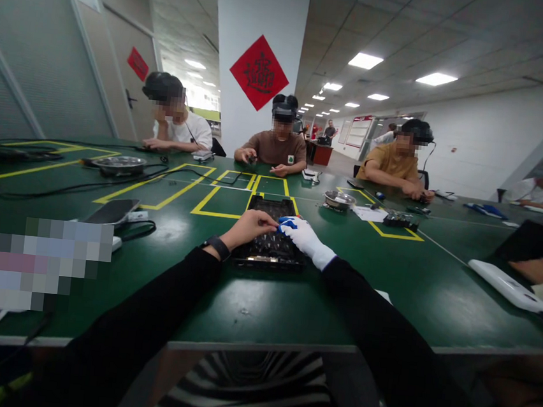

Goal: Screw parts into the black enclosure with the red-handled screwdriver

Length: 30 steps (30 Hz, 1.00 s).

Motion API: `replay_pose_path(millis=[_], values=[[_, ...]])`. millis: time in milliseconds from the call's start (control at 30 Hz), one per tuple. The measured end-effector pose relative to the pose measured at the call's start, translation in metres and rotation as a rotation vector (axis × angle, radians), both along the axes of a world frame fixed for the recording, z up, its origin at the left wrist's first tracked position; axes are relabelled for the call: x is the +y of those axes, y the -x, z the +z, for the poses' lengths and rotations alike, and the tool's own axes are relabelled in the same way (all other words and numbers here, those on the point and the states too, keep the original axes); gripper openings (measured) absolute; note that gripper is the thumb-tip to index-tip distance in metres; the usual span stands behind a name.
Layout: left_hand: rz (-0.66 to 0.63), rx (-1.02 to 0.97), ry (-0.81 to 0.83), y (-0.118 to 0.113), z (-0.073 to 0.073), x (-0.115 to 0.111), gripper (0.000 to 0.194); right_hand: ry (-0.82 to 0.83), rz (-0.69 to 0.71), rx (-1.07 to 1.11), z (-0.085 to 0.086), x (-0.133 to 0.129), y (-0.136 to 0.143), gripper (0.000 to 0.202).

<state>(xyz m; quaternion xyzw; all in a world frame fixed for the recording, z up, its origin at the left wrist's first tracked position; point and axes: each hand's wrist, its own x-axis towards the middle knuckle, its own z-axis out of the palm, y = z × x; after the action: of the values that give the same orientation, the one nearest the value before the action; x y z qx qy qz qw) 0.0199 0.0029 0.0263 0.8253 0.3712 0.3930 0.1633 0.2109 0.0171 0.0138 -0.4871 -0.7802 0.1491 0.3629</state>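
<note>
A black open-topped case [269,254] with dark parts inside lies on the green table in front of me. Over its left half is my left hand [251,228], bare, with a dark band at the wrist; its fingertips are pinched together, and anything between them is too small to make out. My right hand [307,238] wears a white glove with blue fingertips. Its fingers are bent together over the case, almost touching the left fingertips, and what they hold is hidden.
Metal bowls stand at the right [339,200] and the left [120,164]. A dark circuit part [400,221] lies beyond the right bowl. A phone [113,211] and cables are on the left, a white device [508,287] on the right. Several people sit around the table.
</note>
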Motion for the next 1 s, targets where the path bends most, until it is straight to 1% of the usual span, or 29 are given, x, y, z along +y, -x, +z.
replay_pose_path(millis=[133,200,267,300,367,433,500,600,800,1000], values=[[0.02,-0.024,0.026,0.002,0.001,-0.001,0.025,-0.022,-0.043,-0.025,0.001,-0.004,0.001,0.034],[0.033,-0.024,0.045,0.003,0.001,-0.002,0.026,-0.102,-0.126,-0.057,0.004,-0.008,0.0,0.034],[0.046,-0.027,0.07,0.003,0.0,-0.002,0.026,-0.225,-0.196,-0.098,0.009,-0.012,-0.001,0.032],[0.05,-0.027,0.086,0.003,0.0,-0.002,0.027,-0.283,-0.202,-0.13,0.013,-0.015,-0.001,0.031],[0.045,-0.019,0.115,0.002,0.0,-0.001,0.027,-0.347,-0.143,-0.219,0.02,-0.02,-0.002,0.028],[0.032,-0.012,0.13,0.001,0.001,-0.001,0.027,-0.33,-0.042,-0.314,0.026,-0.024,-0.002,0.027],[0.011,-0.014,0.134,0.001,0.001,-0.001,0.027,-0.276,0.029,-0.38,0.029,-0.027,-0.001,0.026],[-0.017,-0.014,0.145,0.001,0.0,0.001,0.028,-0.223,0.073,-0.406,0.03,-0.029,0.001,0.024],[-0.073,-0.033,0.154,0.001,-0.003,0.002,0.027,-0.192,0.104,-0.308,0.022,-0.025,-0.001,0.02],[-0.116,-0.085,0.145,0.0,0.0,0.0,0.025,-0.057,0.171,-0.149,0.014,-0.02,-0.003,0.023]])
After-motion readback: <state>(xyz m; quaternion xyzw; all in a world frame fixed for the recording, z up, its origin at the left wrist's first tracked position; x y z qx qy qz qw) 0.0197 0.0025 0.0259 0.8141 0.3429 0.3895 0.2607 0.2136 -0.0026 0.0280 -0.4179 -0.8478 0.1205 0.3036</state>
